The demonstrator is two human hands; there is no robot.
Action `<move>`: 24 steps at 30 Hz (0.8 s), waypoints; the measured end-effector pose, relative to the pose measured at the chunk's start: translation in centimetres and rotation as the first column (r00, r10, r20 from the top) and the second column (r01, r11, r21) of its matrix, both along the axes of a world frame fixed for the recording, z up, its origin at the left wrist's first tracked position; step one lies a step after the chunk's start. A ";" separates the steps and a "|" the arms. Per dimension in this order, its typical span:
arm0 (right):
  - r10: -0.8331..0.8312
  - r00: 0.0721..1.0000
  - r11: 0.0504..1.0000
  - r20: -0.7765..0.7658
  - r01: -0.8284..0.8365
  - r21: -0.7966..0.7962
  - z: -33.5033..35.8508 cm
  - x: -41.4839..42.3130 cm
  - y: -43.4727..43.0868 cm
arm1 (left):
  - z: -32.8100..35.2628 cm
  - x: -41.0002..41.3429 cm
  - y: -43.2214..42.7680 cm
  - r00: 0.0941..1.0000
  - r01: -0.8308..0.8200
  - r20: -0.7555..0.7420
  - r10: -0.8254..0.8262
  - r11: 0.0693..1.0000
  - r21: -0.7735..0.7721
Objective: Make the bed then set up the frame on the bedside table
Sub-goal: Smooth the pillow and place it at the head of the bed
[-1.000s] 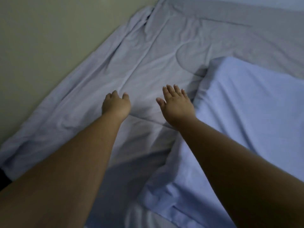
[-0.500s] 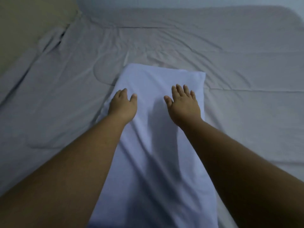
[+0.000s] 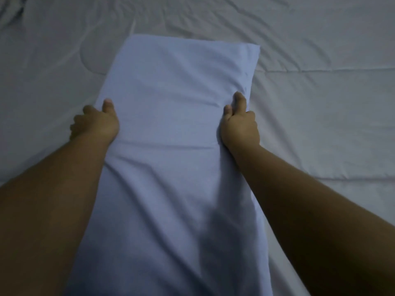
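A long pale-blue pillow (image 3: 171,124) lies lengthwise on the bed, running from the bottom of the view up to the middle. My left hand (image 3: 96,122) grips its left edge, thumb on top and fingers curled under the side. My right hand (image 3: 240,122) grips the right edge in the same way, thumb pressing into the fabric. The pillow rests on a wrinkled grey-white quilted cover (image 3: 320,92) that fills the whole view. No frame and no bedside table are in sight.
The cover shows creases and stitched seams across the top and right (image 3: 213,16). A dark fold sits at the top left corner (image 3: 15,7). The light is dim.
The view swung from the wall side of the bed onto the pillow. Both hands went from flat and spread above the pillow to clasping its two long edges.
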State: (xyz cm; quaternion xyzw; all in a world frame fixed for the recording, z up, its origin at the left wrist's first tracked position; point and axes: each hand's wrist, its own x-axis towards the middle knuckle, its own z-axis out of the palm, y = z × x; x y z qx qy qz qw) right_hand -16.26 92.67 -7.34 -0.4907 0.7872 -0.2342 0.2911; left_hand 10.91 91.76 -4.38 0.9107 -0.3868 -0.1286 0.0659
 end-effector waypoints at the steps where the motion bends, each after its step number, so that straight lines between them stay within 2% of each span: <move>1: 0.003 1.000 1.000 0.009 -0.003 0.004 0.0 0.0 0.0 | 0.1 0.4 0.1 0.999 -0.019 -0.028 0.019 1.000 0.008; 8: 0.067 0.997 0.998 -0.024 -0.067 0.007 0.7 -0.1 0.8 | 0.9 0.5 2.7 0.984 0.135 -0.109 -0.138 0.990 -0.033; 16: 0.194 0.974 0.981 -0.115 -0.188 0.055 2.1 1.3 8.6 | 1.0 1.4 14.4 0.979 0.106 -0.180 -0.098 0.994 0.034; 22: 0.125 0.979 0.992 -0.162 -0.118 0.050 2.4 1.9 14.2 | 0.7 2.4 19.4 0.974 0.020 -0.228 0.000 0.996 0.082; 24: 0.064 0.950 0.998 -0.305 -0.059 0.024 2.9 2.3 14.4 | 1.0 3.0 18.7 0.981 0.002 -0.194 0.008 0.999 0.051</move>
